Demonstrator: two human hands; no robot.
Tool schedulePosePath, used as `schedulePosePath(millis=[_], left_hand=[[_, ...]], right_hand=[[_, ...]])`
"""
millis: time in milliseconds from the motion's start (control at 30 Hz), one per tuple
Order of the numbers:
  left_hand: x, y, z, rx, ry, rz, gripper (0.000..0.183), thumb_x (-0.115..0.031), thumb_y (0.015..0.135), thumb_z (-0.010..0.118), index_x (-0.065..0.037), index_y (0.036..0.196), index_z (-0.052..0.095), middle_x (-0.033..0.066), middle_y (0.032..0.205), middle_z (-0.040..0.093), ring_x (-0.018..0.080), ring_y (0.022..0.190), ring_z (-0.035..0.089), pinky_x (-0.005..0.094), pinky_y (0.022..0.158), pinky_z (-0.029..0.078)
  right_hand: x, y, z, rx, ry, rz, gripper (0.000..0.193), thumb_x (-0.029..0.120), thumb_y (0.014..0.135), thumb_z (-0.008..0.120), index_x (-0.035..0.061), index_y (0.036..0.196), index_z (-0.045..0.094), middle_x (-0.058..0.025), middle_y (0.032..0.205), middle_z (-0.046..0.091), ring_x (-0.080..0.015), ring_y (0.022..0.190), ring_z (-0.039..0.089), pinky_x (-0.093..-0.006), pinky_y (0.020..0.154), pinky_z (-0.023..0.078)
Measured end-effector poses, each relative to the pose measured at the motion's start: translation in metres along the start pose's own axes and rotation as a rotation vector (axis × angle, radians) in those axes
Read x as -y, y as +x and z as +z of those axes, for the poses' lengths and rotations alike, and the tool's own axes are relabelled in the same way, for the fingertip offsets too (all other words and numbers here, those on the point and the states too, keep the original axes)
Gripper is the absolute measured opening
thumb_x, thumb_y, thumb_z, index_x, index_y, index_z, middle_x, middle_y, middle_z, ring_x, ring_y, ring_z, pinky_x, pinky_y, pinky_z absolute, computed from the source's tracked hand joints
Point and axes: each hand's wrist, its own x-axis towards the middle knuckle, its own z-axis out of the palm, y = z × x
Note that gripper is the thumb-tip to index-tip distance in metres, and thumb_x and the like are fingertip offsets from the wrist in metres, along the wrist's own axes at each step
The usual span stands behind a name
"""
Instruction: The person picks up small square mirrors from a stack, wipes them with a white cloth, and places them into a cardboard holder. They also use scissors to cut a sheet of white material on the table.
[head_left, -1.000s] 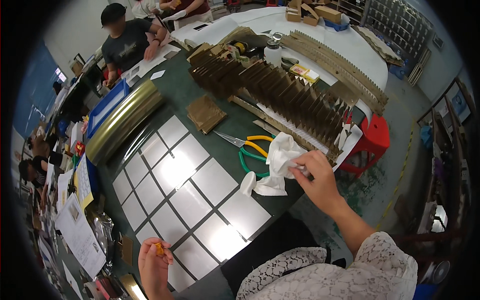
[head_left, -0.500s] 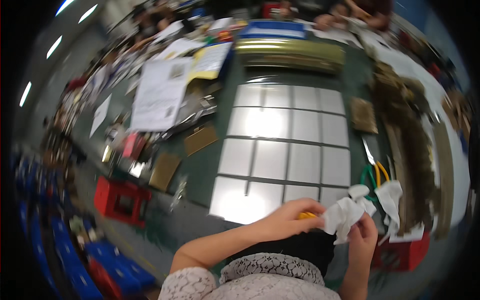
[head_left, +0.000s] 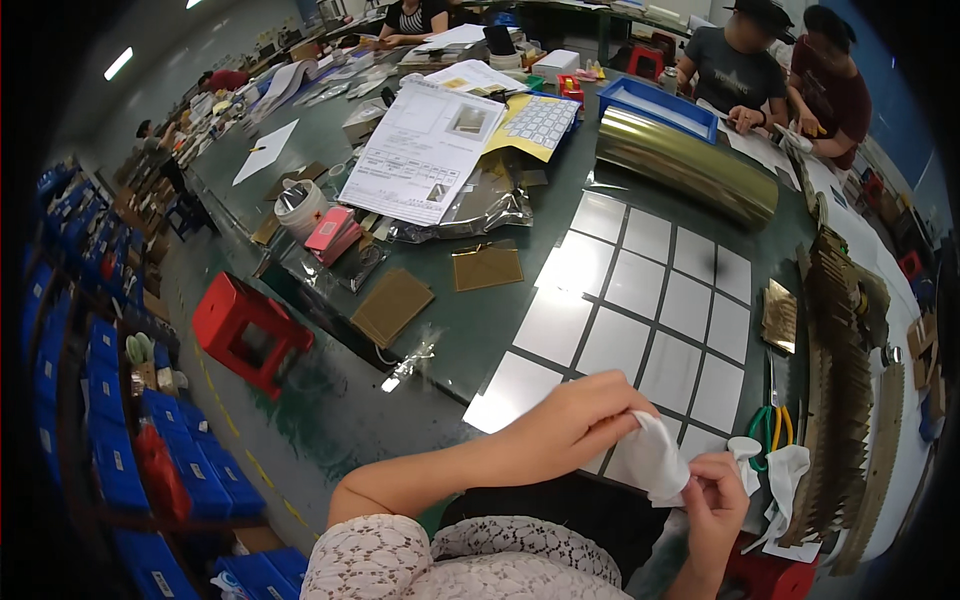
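A crumpled piece of white cloth (head_left: 652,462) stretches between my two hands, just over the near edge of the table. My left hand (head_left: 592,425) is closed on its upper end, fingers curled. Its lower right side is pinched between thumb and fingers of my right hand (head_left: 716,497). Beneath and beyond the cloth lies a grid of white rectangular cards (head_left: 617,340), spaced by thin dark gaps. Just right of my right hand are a small white cloth scrap (head_left: 743,452), another white scrap (head_left: 788,468) and scissors (head_left: 782,425) with green and orange handles.
Behind the cards lies a gold foil roll (head_left: 690,165), with a blue tray (head_left: 660,108) beyond. Brown cards (head_left: 393,308), printed sheets (head_left: 425,150) and a tub (head_left: 300,205) stand left. A red stool (head_left: 250,330) is on the floor. Two co-workers work at the far right.
The view has turned, and the cards sit slanted in it. The cloth now hangs stretched between my hands instead of bunched. An orange-yellow thing at my left fingers is no longer visible.
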Motion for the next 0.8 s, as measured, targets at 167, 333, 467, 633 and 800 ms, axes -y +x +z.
schedulePosePath(millis=[167,333,467,633,800], left_hand=[[-0.017,0.012,-0.048,-0.245,0.281,-0.086,0.01,-0.005,0.09,0.058,-0.001,0.098,0.062,0.0087,0.082,0.06,0.0162,0.072,0.059,0.0295,0.064,0.045],[0.002,0.056,-0.19,-0.72,0.739,-0.022,0.021,-0.015,0.095,0.052,0.0,0.106,0.061,0.0123,0.077,0.06,0.0169,0.069,0.055,0.0307,0.064,0.045],[0.042,0.061,-0.249,-0.861,1.219,-0.043,0.031,-0.016,0.093,0.057,-0.003,0.122,0.056,0.0194,0.078,0.061,0.0215,0.067,0.057,0.0336,0.065,0.046],[0.047,0.05,-0.165,-0.449,0.571,-0.287,0.027,-0.019,0.095,0.055,0.001,0.113,0.06,0.0008,0.077,0.058,0.0074,0.073,0.05,0.0243,0.065,0.041],[0.057,0.028,-0.135,-0.275,0.239,-0.435,0.021,-0.017,0.098,0.052,-0.001,0.09,0.064,-0.0062,0.061,0.044,-0.0001,0.053,0.037,0.0176,0.047,0.026]], right_hand=[[0.016,0.015,0.004,-0.06,0.005,-0.168,0.024,-0.011,0.076,0.063,-0.0048,0.1,0.061,-0.0125,0.102,0.053,-0.0175,0.087,0.054,-0.0249,0.076,0.044],[0.028,0.012,0.005,-0.049,-0.082,-0.234,0.023,-0.008,0.08,0.06,-0.0031,0.103,0.061,-0.0143,0.106,0.054,-0.0193,0.089,0.055,-0.0273,0.075,0.046],[0.012,0.005,0.001,-0.132,-0.173,-0.209,0.019,-0.007,0.081,0.06,-0.0027,0.099,0.062,-0.0134,0.101,0.057,-0.0187,0.087,0.056,-0.0274,0.074,0.046],[-0.017,-0.014,-0.044,-0.468,-0.517,-0.064,0.014,-0.005,0.085,0.059,-0.0014,0.097,0.066,-0.0107,0.08,0.063,-0.0196,0.072,0.061,-0.0304,0.068,0.047],[-0.021,-0.025,-0.094,-0.732,-0.578,0.138,0.019,0.002,0.092,0.053,-0.0001,0.107,0.064,-0.0137,0.085,0.065,-0.0223,0.071,0.061,-0.0325,0.067,0.049]])
